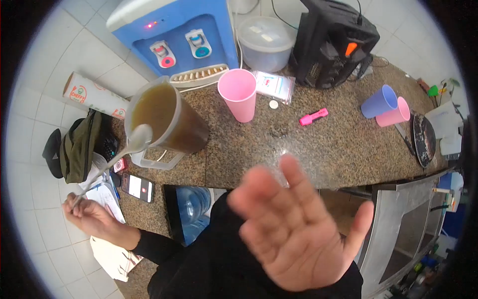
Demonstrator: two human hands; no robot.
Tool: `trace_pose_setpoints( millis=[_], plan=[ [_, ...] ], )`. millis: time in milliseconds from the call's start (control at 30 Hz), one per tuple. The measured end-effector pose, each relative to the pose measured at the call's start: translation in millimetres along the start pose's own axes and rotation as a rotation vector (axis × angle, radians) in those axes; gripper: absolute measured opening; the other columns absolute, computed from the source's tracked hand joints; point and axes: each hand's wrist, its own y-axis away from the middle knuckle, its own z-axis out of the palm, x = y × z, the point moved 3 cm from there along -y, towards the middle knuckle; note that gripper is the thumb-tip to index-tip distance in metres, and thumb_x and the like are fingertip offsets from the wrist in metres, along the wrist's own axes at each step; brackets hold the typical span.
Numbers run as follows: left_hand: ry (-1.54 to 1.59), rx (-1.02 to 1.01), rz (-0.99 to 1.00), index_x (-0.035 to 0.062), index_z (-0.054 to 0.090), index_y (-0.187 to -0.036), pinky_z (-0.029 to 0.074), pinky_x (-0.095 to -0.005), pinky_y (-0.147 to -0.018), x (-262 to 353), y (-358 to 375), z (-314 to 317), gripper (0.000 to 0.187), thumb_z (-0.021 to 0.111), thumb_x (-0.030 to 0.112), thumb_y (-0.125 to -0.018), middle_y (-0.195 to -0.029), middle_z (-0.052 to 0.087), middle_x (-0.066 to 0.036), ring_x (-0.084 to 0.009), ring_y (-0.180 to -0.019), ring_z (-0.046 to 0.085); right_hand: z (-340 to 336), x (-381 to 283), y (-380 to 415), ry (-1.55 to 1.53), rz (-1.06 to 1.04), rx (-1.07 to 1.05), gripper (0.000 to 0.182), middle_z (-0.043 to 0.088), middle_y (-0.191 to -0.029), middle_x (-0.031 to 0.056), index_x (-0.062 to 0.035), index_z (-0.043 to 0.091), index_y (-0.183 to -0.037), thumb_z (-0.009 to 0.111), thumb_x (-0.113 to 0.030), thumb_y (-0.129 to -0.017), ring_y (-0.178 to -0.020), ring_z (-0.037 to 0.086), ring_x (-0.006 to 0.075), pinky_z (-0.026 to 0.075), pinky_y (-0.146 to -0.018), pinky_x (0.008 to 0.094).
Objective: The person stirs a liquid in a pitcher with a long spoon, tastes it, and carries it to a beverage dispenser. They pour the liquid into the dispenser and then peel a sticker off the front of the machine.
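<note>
My left hand (92, 217), at the lower left, is closed around the end of a long-handled spoon (139, 138). The spoon's bowl overlaps the near rim of a clear plastic pitcher (191, 130) filled with brownish-green liquid. Palm up and fingers spread, my right hand (301, 231) is raised in front of the counter edge, slightly blurred, with nothing in it. A pink plastic cup (240, 102) stands upright right of the pitcher. Close to that cup lie a small white disc (274, 104) and a pink highlighter (313, 117).
Behind the pitcher stands a blue water dispenser (179, 30), with a lidded tub (266, 47) and a black speaker (333, 47) beside it. A blue cup (378, 103) and a frying pan (423, 139) are at the right. A phone (138, 187) lies at the left.
</note>
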Motion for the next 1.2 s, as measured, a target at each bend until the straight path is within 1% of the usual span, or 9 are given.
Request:
trace_pose_setpoints(
  millis=[167, 600, 700, 800, 833, 900, 933, 1067, 1200],
  plan=[
    [-0.097, 0.094, 0.075, 0.0023, 0.039, -0.074, 0.047, -0.0144, -0.051, -21.6, 16.7, 2.0, 0.015, 0.04, 0.008, -0.088, -0.071, 0.041, -0.005, -0.0069, -0.055, 0.049, -11.3, -29.4, -9.8, -0.215, -0.305, 0.059, 0.067, 0.003, -0.141, 0.0097, -0.0022, -0.003, -0.132, 0.031, -0.037, -0.086, -0.13, 0.003, 0.0227, 0.007, -0.105, 0.04],
    [-0.302, 0.276, 0.246, 0.005, 0.039, -0.071, 0.043, -0.0128, -0.045, -46.4, 33.7, 39.1, 0.021, 0.043, 0.016, -0.088, -0.069, 0.039, -0.003, -0.0049, -0.05, 0.043, -39.1, -63.6, -17.1, -0.111, -0.644, 0.009, 0.063, 0.015, -0.137, 0.0168, 0.0027, 0.014, -0.13, 0.037, -0.035, -0.085, -0.128, 0.011, 0.0262, 0.011, -0.105, 0.0375],
    [-0.531, 0.274, 0.296, 0.0048, 0.038, -0.07, 0.04, -0.0137, -0.042, -76.3, 40.7, 73.3, 0.023, 0.043, 0.018, -0.088, -0.068, 0.039, -0.003, -0.0062, -0.049, 0.043, -88.3, -63.8, -42.7, 0.433, -0.854, 0.138, 0.055, 0.042, -0.119, 0.0178, 0.0025, 0.031, -0.122, 0.039, -0.036, -0.083, -0.113, 0.039, 0.0285, 0.028, -0.097, 0.0381],
    [-0.87, 0.172, 0.3, 0.0023, 0.04, -0.07, 0.039, -0.0174, -0.041, -106.4, 41.2, 85.9, 0.024, 0.039, 0.017, -0.089, -0.068, 0.04, -0.005, -0.0096, -0.047, 0.045, -156.2, -48.4, -74.8, 0.986, -0.985, 0.281, 0.052, 0.045, -0.114, 0.0124, 0.0004, 0.032, -0.12, 0.055, -0.021, -0.078, -0.11, 0.042, 0.0232, 0.033, -0.091, 0.0348],
    [-0.861, 0.091, 0.24, 0.0017, 0.041, -0.07, 0.039, -0.0182, -0.041, -119.1, 42.0, 94.8, 0.024, 0.039, 0.017, -0.089, -0.069, 0.041, -0.005, -0.01, -0.047, 0.045, -165.2, -35.7, -83.6, 0.91, -0.884, 0.341, 0.058, 0.045, -0.113, 0.0112, -0.0009, 0.032, -0.119, 0.063, -0.019, -0.073, -0.106, 0.044, 0.0218, 0.035, -0.088, 0.0335],
    [-0.868, -0.065, 0.173, 0.002, 0.045, -0.07, 0.04, -0.0203, -0.049, -147.2, 43.1, 110.5, 0.024, 0.04, 0.016, -0.089, -0.067, 0.046, -0.003, -0.0084, -0.055, 0.046, -195.6, -25.8, -104.6, 1.376, -0.845, 0.295, 0.081, 0.04, -0.115, 0.0123, -0.0008, 0.026, -0.123, 0.073, -0.027, -0.062, -0.108, 0.04, 0.0233, 0.034, -0.089, 0.034],
    [-0.97, -0.229, 0.225, -0.0013, 0.044, -0.073, 0.042, -0.0194, -0.043, -158.1, 41.7, 106.7, 0.018, 0.04, 0.009, -0.088, -0.072, 0.044, -0.007, -0.0117, -0.049, 0.049, -196.1, -16.0, -111.3, 1.368, -0.808, 0.26, 0.095, 0.033, -0.123, 0.0136, -0.0012, 0.02, -0.126, 0.078, -0.027, -0.056, -0.115, 0.035, 0.0237, 0.03, -0.093, 0.0359],
    [-0.977, -0.449, 0.055, -0.0031, 0.047, -0.076, 0.04, -0.0177, -0.047, -201.8, 37.3, 115.6, 0.011, 0.046, 0.004, -0.085, -0.071, 0.045, -0.005, -0.0077, -0.052, 0.047, -216.2, 6.4, -145.3, 1.583, -0.823, 0.321, 0.102, 0.027, -0.129, 0.0179, -0.001, 0.017, -0.128, 0.078, -0.033, -0.053, -0.118, 0.03, 0.0306, 0.024, -0.097, 0.0393],
    [-0.951, -0.534, -0.119, -0.0027, 0.049, -0.078, 0.04, -0.0182, -0.049, -233.6, 34.3, 109.4, 0.01, 0.05, 0.006, -0.083, -0.072, 0.047, -0.004, -0.0076, -0.053, 0.046, -205.0, 3.2, -151.1, 1.702, -0.804, 0.486, 0.091, 0.039, -0.123, 0.0146, -0.0035, 0.03, -0.124, 0.077, -0.031, -0.05, -0.113, 0.038, 0.0305, 0.029, -0.093, 0.0402]
  ],
)
